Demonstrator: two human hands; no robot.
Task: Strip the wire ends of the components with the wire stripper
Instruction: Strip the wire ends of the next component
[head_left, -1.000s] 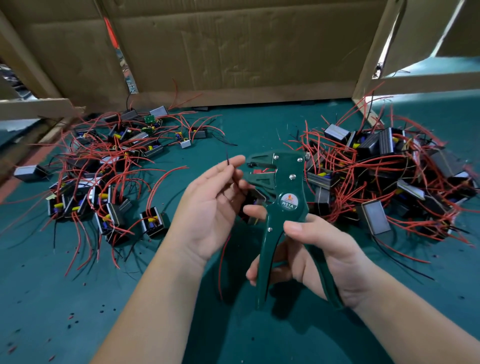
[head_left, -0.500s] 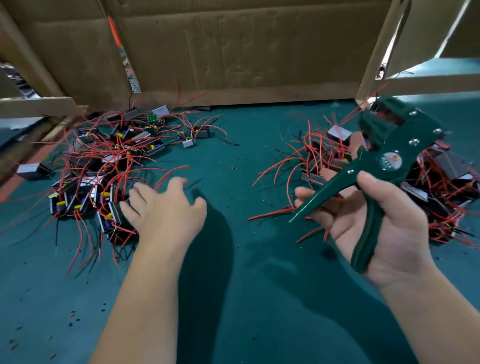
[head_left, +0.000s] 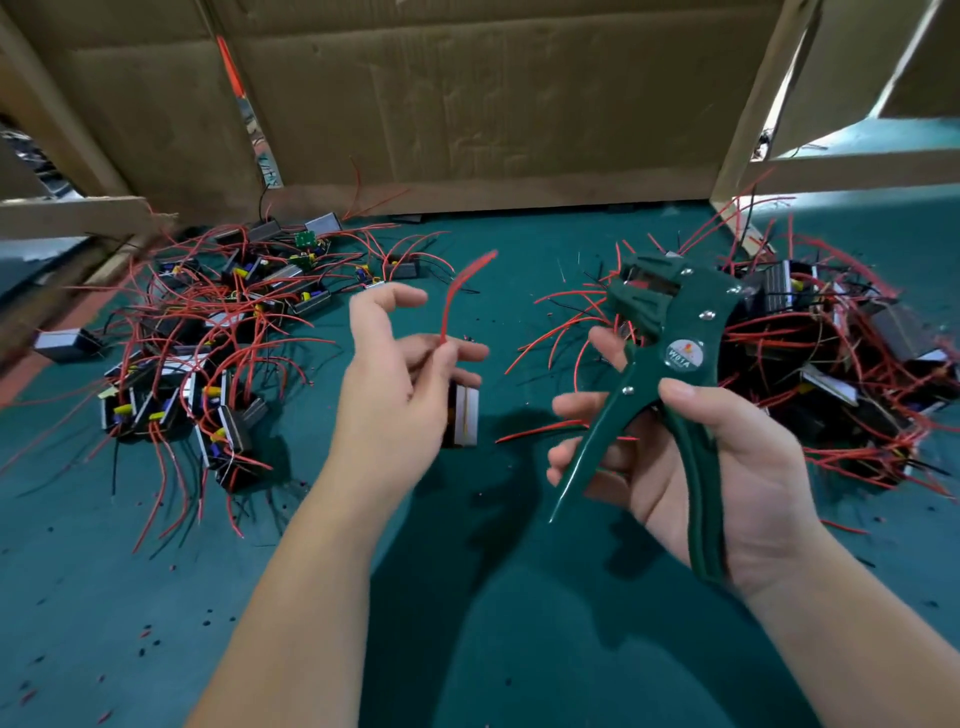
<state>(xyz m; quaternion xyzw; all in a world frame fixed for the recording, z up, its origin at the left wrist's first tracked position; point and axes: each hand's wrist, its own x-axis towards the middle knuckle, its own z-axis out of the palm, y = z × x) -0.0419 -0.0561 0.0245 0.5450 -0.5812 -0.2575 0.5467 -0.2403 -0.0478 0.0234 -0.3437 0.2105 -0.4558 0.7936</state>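
While pinching red wire (head_left: 454, 296) of one component (head_left: 465, 415) mid-frame in left hand (head_left: 395, 405), gripping wire stripper (head_left: 675, 338) in right hand (head_left: 727, 478) centre-right, fingers (head_left: 574, 406) round spread handles. Not yet on wire; judging by left pile (head_left: 208, 332) and right pile (head_left: 841, 353), plenty left.

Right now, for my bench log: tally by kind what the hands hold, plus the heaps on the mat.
wire stripper: 1, in the right hand
component: 1, held by the left hand
heaps of components: 2, left heap and right heap
Total: 4
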